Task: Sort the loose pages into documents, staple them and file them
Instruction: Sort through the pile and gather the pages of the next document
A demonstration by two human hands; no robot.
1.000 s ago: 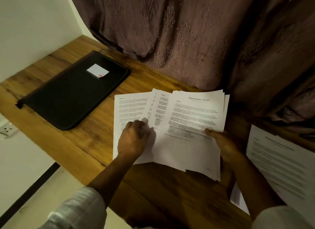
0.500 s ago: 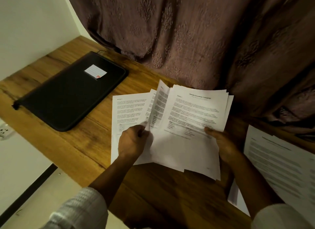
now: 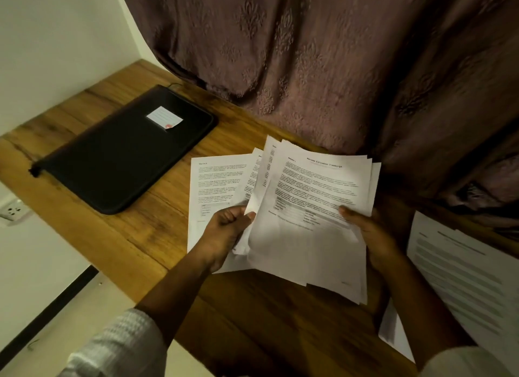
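Observation:
A fanned stack of printed pages (image 3: 311, 208) is lifted over the middle of the wooden table (image 3: 134, 236). My right hand (image 3: 370, 236) grips the stack's right edge, thumb on the top sheet. My left hand (image 3: 224, 233) pinches the lower left corner of loose pages (image 3: 262, 174) tucked behind the top sheet. One single page (image 3: 213, 185) lies flat on the table under my left hand. A black zipped file folder (image 3: 123, 154) with a white label lies shut at the table's back left.
Another pile of printed pages (image 3: 463, 272) rests at the table's right edge. A dark patterned curtain (image 3: 323, 62) hangs along the back of the table. A wall socket (image 3: 11, 211) sits below the table's left edge.
My left hand went from pressing flat on the left page to pinching the corner of loose pages and lifting them. The whole stack has risen and tilted up toward me.

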